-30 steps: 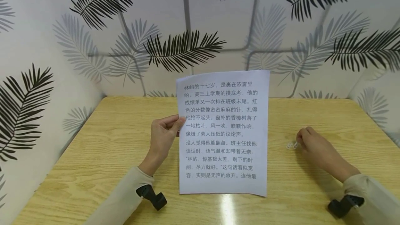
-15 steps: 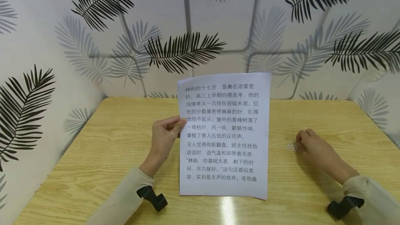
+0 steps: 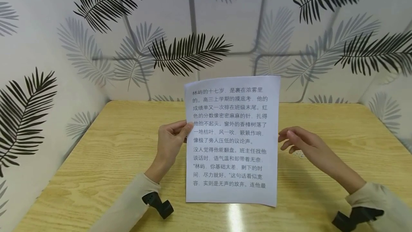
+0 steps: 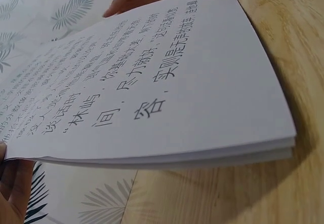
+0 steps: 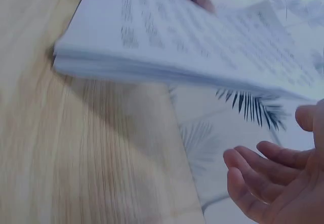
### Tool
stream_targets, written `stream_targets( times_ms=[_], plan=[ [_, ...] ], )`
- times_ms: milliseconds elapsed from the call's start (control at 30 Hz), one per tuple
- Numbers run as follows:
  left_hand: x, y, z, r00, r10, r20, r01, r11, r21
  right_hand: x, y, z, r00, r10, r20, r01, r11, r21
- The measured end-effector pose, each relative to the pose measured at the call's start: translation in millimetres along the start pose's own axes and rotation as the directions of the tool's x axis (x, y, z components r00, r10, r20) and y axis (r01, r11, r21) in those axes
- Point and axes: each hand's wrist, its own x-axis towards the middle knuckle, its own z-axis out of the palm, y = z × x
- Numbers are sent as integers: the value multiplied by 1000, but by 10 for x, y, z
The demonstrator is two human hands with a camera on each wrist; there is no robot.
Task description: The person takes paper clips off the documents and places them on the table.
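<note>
My left hand [image 3: 172, 140] pinches the left edge of an upright stack of white printed paper [image 3: 231, 139], raised over the yellow wood-grain table [image 3: 128, 135], its black Chinese text opening "林屿的十七岁". Just beside the stack's right edge, my right hand [image 3: 304, 142] holds nothing, fingers parted and gently bent. Only the head view shows small pale clips [image 3: 299, 154] right of the stack; the wrist views reveal its layered sheets.

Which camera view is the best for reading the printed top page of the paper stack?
The head view: the printed top page faces the camera, and its lines are clear and upright. The left wrist view shows it at a steep slant, far lines squeezed; in the right wrist view it is slanted, its text blurred.
</note>
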Motion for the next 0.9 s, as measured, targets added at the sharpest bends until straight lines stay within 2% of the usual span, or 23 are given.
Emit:
stream_targets(
  times_ms=[133,300,667,900],
  plan=[
    [1,6,20,1000,-1,-1,1,1000,0,-19,-126,108,1000,-14,27,13,1000,15],
    [3,19,43,1000,5,7,-5,1000,3,-40,-189,190,999,-46,-2,46,999,-11],
    [36,55,73,1000,21,22,-21,1000,-12,-55,-244,147,990,-118,-76,116,993,-26],
    [48,104,103,1000,-12,24,13,999,-40,-59,-259,130,991,-97,-92,95,995,-23]
  ],
)
